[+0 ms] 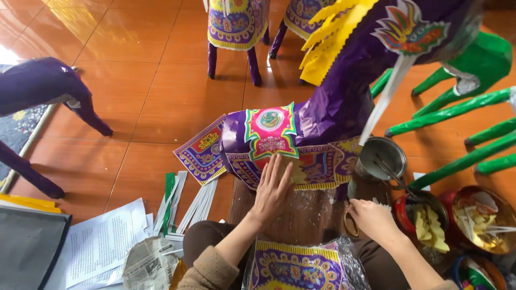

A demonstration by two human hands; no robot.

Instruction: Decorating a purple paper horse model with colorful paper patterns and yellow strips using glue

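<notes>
purple paper horse (pixel 322 107): left hand (pixel 272 188) flat, fingers spread, pressing flank.

purple paper horse (pixel 333 107) standing on floor, patterned saddle cloth (pixel 317 164) draped over back, yellow fringed mane (pixel 330 37).

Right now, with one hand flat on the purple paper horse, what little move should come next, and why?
Probably slide the left hand along the patterned side panel of the purple paper horse to smooth it flat. The palm already presses its lower edge, near the yellow fringe. The right hand rests by the metal pot, so it looks free to steady the body.
</notes>
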